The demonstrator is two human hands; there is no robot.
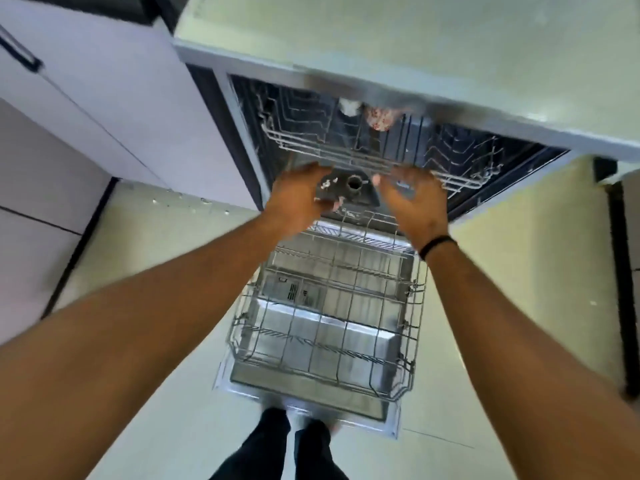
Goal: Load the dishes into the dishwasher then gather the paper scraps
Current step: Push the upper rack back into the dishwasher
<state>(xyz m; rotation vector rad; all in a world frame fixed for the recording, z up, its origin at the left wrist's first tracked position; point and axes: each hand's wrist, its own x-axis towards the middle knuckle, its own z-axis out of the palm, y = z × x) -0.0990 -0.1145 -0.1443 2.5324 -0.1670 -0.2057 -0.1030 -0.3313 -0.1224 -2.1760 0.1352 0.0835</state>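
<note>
Both hands at upper rack [346, 147] front edge, likely to slide it. Left hand [298, 199] and right hand [415, 202] fingers loosely spread, holding nothing. Patterned cup [379, 117] sits at rack's back; lower rack [329, 306] pulled out, bare, ready for loading.

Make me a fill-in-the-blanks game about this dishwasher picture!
1. The lower rack is pulled out over the open ____ of the dishwasher.
2. Both hands reach toward the front edge of the ____ rack.
3. A black band sits on the wrist of the ____ hand, not the left hand.
4. The lower rack holds ____ dishes.

Missing words: door; upper; right; no
</note>
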